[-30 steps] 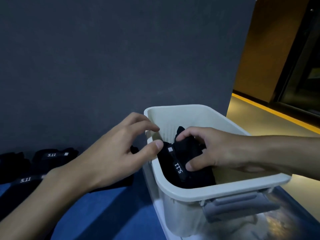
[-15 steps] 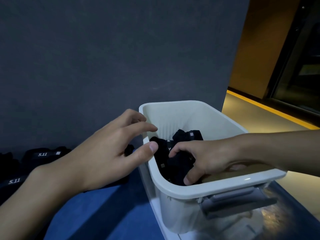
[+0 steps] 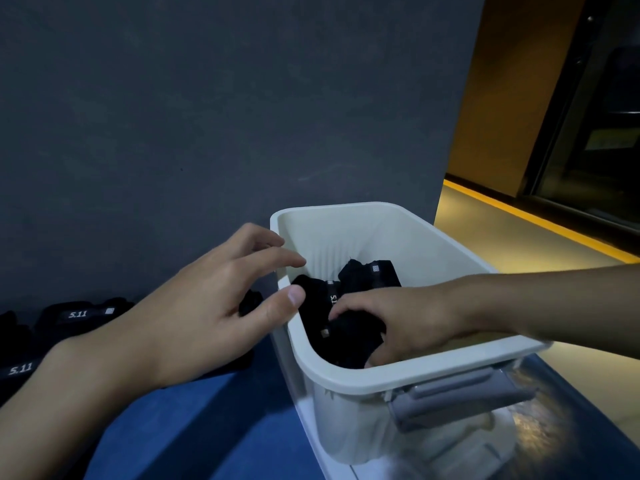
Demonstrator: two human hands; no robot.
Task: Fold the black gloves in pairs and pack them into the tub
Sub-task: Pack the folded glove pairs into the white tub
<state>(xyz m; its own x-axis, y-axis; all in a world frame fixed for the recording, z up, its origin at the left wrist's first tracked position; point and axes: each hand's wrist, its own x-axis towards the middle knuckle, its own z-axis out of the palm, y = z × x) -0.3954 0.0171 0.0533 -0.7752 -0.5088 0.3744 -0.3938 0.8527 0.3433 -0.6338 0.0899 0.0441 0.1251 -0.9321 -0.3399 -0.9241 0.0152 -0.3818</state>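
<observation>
A white plastic tub (image 3: 398,375) stands on the blue surface, right of centre. My right hand (image 3: 408,320) reaches down into it, fingers and thumb curled round a folded pair of black gloves (image 3: 346,341) near the tub's left wall. Behind that bundle, another black glove pair (image 3: 377,275) lies deeper in the tub. My left hand (image 3: 207,306) hovers at the tub's left rim with relaxed, spread fingers and holds nothing. Whether its thumb touches the rim I cannot tell.
More black gloves with white "5.11" labels (image 3: 79,315) lie on the blue surface (image 3: 207,427) at the far left, partly hidden by my left arm. A dark grey wall rises right behind. The tub has a grey handle (image 3: 457,400) on its near side.
My right hand has pushed the glove pair lower into the tub, uncovering another pair behind it. My left hand has stayed at the left rim.
</observation>
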